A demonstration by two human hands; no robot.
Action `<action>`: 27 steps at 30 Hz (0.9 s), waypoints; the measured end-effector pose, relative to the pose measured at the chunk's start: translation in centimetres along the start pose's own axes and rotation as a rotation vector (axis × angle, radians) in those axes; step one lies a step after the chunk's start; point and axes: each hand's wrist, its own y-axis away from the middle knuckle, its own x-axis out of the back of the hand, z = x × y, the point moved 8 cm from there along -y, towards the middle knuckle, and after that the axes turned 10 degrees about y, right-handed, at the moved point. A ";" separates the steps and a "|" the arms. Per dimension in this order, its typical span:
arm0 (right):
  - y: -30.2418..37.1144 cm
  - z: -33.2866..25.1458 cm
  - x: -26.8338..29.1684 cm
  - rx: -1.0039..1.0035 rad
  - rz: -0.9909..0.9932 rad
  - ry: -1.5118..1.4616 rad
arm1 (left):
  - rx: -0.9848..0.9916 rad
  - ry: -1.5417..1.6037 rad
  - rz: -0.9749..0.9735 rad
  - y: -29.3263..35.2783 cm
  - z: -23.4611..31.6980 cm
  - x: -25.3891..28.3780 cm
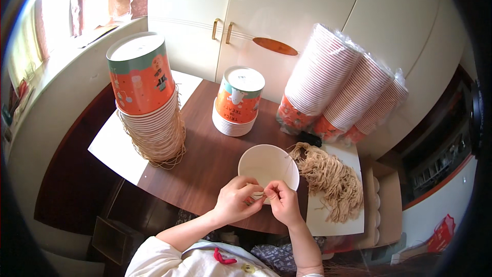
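Note:
An open paper bucket [264,161], white inside, stands near the front edge of the table. At its near rim my left hand [238,197] and my right hand [282,202] meet, fingertips pinched together around a thin string, of which only a tiny part shows. A fine strand also crosses the bucket's right rim. Just right of the bucket lies a loose heap of tan strings [333,182]. Behind it, a short stack of upside-down orange and green printed buckets [239,100] stands on the table.
A tall stack of upside-down buckets [146,92] draped with string loops is at left. Plastic-wrapped bucket stacks [328,72] lean at the back right. A cardboard box [387,205] sits beside the brown table [182,187]; white cabinets [287,0] stand behind.

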 end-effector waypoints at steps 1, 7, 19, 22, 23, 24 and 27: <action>-0.1 0.0 -0.1 -0.015 -0.013 -0.002 | -0.161 -0.093 -0.003 0.0 1.0 -0.1; -0.4 -0.7 0.4 0.004 -0.014 0.001 | 0.568 0.565 -0.136 2.2 -3.7 -2.4; -0.7 -1.4 1.4 -0.006 -0.206 0.141 | 0.464 0.434 -0.201 1.6 -2.7 -1.8; -0.7 -1.9 1.5 0.104 -0.122 0.223 | 0.437 0.432 -0.185 1.4 -2.4 -1.9; -0.6 -1.8 1.2 0.104 -0.122 0.222 | 0.438 0.431 -0.185 1.5 -2.4 -2.0; -0.6 -2.2 1.3 0.138 -0.058 0.281 | 0.393 0.404 -0.164 1.5 -2.3 -2.0; -0.4 -2.6 1.3 0.178 0.031 0.353 | 0.340 0.354 -0.136 1.5 -2.0 -1.9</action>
